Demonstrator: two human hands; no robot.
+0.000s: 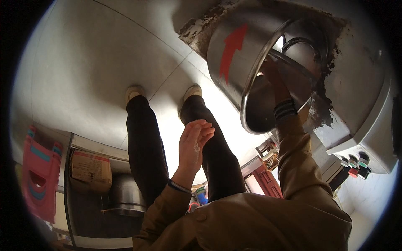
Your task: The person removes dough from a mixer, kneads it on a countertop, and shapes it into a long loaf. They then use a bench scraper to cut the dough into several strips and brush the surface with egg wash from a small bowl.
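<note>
My right arm reaches into a large steel drum [232,69], tilted on its side, with a red arrow on its outer wall. Inside it, my right hand [271,72] is dark and partly lost in shadow, close to the inner wall and a metal bar [289,62]. A small pale patch shows by the fingers, whose grip I cannot make out. In front of my legs hovers my left hand [194,144], its fingers loosely bent and a little apart, with nothing in it. Whitish residue marks its side, and a dark band circles the wrist.
The drum joins a worn, peeling machine body [351,83] with several round knobs or buttons [356,162] on its side. To the left are a pink and teal folding stool [39,175], a cardboard box [91,169] and a steel pot [127,194]. Pale tiles [96,62] cover the floor.
</note>
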